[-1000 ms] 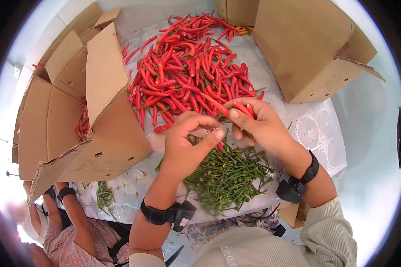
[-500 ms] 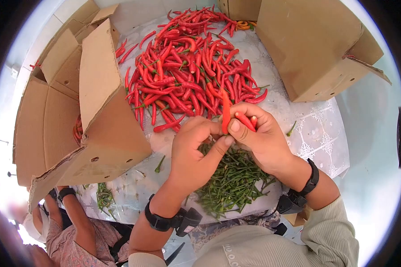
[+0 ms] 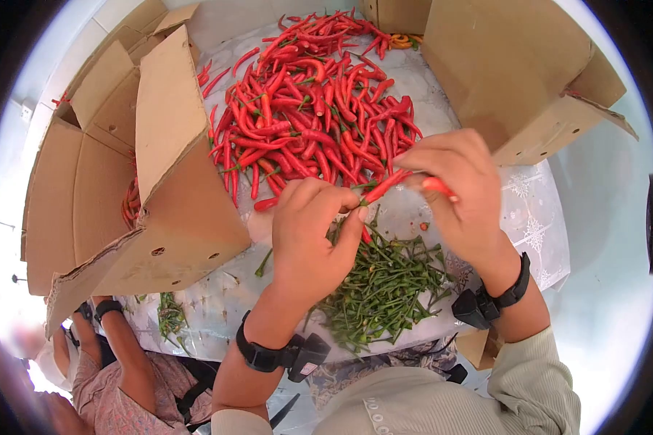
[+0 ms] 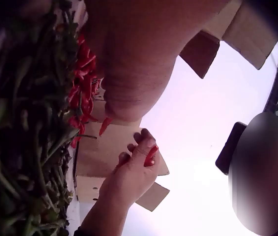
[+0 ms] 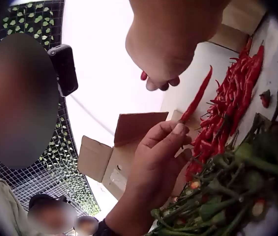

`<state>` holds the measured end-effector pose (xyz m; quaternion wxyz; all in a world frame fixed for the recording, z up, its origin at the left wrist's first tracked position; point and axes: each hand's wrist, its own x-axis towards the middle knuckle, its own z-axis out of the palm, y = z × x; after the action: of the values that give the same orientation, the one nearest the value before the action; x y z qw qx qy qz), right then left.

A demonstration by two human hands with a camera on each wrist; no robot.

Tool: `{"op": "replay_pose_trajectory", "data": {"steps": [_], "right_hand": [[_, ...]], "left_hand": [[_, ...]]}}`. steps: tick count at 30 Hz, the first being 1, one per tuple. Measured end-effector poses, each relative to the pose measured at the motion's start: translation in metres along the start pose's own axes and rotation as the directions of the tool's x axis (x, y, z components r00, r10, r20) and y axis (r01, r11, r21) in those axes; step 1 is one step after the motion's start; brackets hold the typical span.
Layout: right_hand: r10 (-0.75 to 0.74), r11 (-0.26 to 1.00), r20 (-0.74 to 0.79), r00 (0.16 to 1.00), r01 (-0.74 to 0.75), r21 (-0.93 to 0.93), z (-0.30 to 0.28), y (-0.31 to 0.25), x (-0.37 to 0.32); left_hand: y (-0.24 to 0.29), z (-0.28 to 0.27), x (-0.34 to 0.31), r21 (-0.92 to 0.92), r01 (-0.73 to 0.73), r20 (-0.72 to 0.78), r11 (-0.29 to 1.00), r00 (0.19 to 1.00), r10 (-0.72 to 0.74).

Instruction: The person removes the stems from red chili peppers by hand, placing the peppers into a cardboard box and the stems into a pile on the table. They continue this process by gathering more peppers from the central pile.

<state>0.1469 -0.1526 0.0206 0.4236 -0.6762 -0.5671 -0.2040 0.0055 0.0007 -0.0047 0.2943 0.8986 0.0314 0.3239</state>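
Observation:
The left hand [image 3: 308,235] pinches a slim red chili [image 3: 381,190] at its stem end between thumb and forefinger. In the right wrist view that chili [image 5: 198,97] points up out of the left hand [image 5: 151,162]. Curled round red chilies [image 3: 439,188], the right hand [image 3: 468,196] hangs just right of it, its fingers blurred; a chili end [image 4: 151,155] shows in this hand [image 4: 129,177] in the left wrist view. Below both hands lies a heap of green stems [image 3: 384,290]. Beyond them spreads a large pile of red chilies [image 3: 304,109].
An open cardboard box [image 3: 188,210] stands at the left with red chilies inside, another box [image 3: 500,72] at the back right. A smaller bunch of green stems [image 3: 170,319] lies on the patterned tablecloth [image 3: 526,210] at the left. Another person's arm [image 3: 134,370] is at lower left.
The right hand has moved up and right, away from the left. An orange-red chili that stood upright between the hands no longer shows there; the left hand now pinches a red chili slanting up right.

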Motion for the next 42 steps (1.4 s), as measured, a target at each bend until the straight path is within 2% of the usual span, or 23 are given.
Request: {"op": "replay_pose_trajectory", "data": {"steps": [1,4,7,10,17,19,22,25,28,31,32,34,35,37,41,42], "right_hand": [[-0.07,0.997,0.081,0.994,0.073,-0.028,0.002,0.002,0.001],[-0.074,0.997,0.22,0.973,0.067,0.037,0.014,0.005,-0.007],[0.041,0.991,0.33,0.943,-0.081,0.107,0.016,0.003,-0.013],[0.122,0.948,0.329,0.937,-0.208,0.241,0.018,-0.003,-0.014],[0.128,0.938,0.384,0.915,-0.238,0.253,0.016,-0.008,-0.015],[0.124,0.936,0.416,0.901,-0.245,0.251,0.017,-0.007,-0.016],[0.109,0.895,0.451,0.886,-0.285,0.344,0.017,-0.005,-0.016],[0.219,0.773,0.623,0.751,-0.523,0.359,0.01,-0.008,-0.01],[0.322,0.566,0.661,0.677,-0.698,0.439,0.011,-0.005,-0.012],[0.457,0.47,0.599,0.657,-0.751,0.465,0.011,-0.004,-0.006],[0.423,0.592,0.581,0.695,-0.698,0.403,0.013,-0.004,-0.007],[0.34,0.793,0.562,0.754,-0.551,0.26,0.021,-0.007,-0.012],[0.354,0.842,0.58,0.733,-0.52,0.144,0.024,-0.01,-0.014],[0.391,0.899,0.602,0.696,-0.43,-0.087,0.032,-0.018,-0.017],[0.443,0.883,0.631,0.637,-0.432,-0.184,0.028,-0.025,-0.008],[0.445,0.878,0.641,0.625,-0.445,-0.176,0.028,-0.024,-0.007]], "left_hand": [[0.0,0.0,0.0,-0.005,-0.005,-0.003,1.0,1.0,0.005],[-0.001,-0.001,-0.001,-0.055,0.009,-0.007,0.998,1.0,-0.01],[0.0,0.001,-0.001,-0.146,0.085,-0.013,0.986,0.996,-0.088],[0.001,-0.001,-0.001,-0.202,0.116,-0.01,0.972,0.993,-0.12],[-0.003,-0.002,-0.002,-0.192,0.026,0.046,0.981,0.999,-0.017],[-0.008,-0.005,0.0,-0.249,0.042,0.12,0.967,0.993,-0.012],[-0.013,-0.007,0.001,-0.38,0.11,0.222,0.918,0.975,-0.025],[-0.014,-0.007,0.0,-0.509,0.217,0.29,0.833,0.954,-0.072],[-0.011,-0.009,0.0,-0.622,0.294,0.278,0.726,0.949,-0.146],[-0.02,-0.013,-0.004,-0.743,0.297,0.203,0.599,0.954,-0.221],[-0.024,-0.013,-0.005,-0.783,0.287,0.175,0.553,0.953,-0.247],[-0.026,-0.01,-0.005,-0.711,0.241,0.098,0.66,0.964,-0.247],[-0.026,-0.008,-0.005,-0.668,0.222,0.062,0.711,0.968,-0.244],[-0.02,-0.003,-0.006,-0.63,0.275,0.036,0.726,0.944,-0.327],[-0.021,0.002,-0.008,-0.551,0.329,0.012,0.767,0.922,-0.387],[-0.021,0.002,-0.007,-0.507,0.292,-0.004,0.811,0.94,-0.341]]}}
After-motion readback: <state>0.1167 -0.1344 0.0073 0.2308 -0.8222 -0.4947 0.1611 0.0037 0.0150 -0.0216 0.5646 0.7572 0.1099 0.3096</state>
